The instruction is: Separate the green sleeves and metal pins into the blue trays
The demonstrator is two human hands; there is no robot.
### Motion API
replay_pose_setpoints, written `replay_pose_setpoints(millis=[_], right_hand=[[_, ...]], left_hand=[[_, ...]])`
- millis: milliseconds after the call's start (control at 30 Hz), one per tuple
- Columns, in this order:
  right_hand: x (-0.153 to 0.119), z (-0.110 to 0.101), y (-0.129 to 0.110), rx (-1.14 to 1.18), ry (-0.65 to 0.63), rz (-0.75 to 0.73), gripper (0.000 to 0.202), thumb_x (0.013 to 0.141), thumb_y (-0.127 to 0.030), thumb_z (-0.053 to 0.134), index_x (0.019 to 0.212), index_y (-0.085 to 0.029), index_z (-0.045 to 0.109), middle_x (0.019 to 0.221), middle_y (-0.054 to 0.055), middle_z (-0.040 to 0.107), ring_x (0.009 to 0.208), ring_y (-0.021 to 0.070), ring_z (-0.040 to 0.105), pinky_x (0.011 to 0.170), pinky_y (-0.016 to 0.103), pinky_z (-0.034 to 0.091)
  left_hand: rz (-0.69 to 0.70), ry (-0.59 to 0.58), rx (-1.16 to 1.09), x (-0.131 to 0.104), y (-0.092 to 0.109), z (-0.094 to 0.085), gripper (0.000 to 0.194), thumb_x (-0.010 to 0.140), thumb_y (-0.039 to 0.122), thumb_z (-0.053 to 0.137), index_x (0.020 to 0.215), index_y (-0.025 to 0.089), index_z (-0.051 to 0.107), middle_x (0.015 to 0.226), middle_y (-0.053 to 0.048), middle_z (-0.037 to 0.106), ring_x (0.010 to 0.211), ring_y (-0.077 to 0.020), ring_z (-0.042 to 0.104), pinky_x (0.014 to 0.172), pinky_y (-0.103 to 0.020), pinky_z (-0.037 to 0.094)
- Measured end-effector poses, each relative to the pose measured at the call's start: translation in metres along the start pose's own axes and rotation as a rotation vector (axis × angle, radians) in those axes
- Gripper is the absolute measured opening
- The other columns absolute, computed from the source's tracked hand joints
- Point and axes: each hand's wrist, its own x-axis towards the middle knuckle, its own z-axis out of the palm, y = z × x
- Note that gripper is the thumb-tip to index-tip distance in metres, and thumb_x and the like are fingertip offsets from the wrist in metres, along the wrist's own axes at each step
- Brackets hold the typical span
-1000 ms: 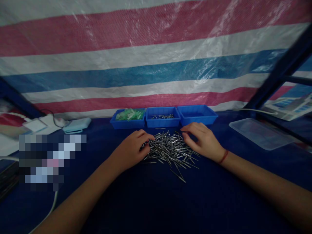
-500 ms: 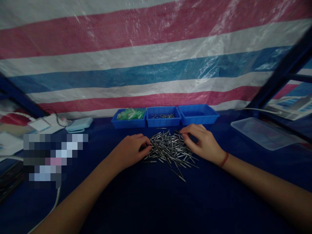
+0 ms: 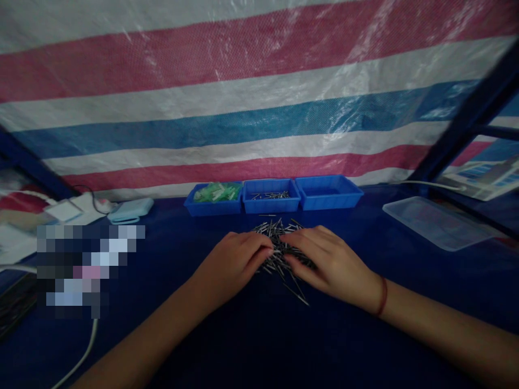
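A pile of thin metal pins (image 3: 278,259) lies on the dark blue table (image 3: 259,340). My left hand (image 3: 239,259) is over the pile's left side, thumb and fingertips pinched together on something too small to make out. Over the right side is my right hand (image 3: 320,259), its thumb and fingers apart, touching the pins, with nothing visibly gripped. Both hands hide parts of the pile. One pin lies apart behind the pile, and a few stick out at its front.
Behind the pile stand three blue trays: the left (image 3: 213,208) holds green pieces, the middle (image 3: 271,205) some pins, the right (image 3: 330,201) shows a bare floor. A clear plastic lid (image 3: 438,222) lies right; a light blue case (image 3: 130,209) and white cable (image 3: 91,340) are left.
Both hands have moved inward over the pile, my left hand to the right and my right hand to the left and nearer. My right hand's fingers have spread.
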Motion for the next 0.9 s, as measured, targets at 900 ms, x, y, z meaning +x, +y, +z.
replay_pose_setpoints(millis=[900], right_hand=[[-0.003, 0.014, -0.026, 1.284, 0.046, 0.595, 0.012, 0.078, -0.021, 0.064, 0.089, -0.021, 0.064, 0.08, 0.0, 0.069, 0.076, 0.0107, 0.066, 0.071, 0.025, 0.054]], left_hand=[[-0.262, 0.27, -0.661, -0.005, 0.033, 0.006, 0.007, 0.084, 0.023, 0.055, 0.088, 0.022, 0.061, 0.076, 0.003, 0.065, 0.065, -0.0117, 0.06, 0.061, -0.023, 0.049]])
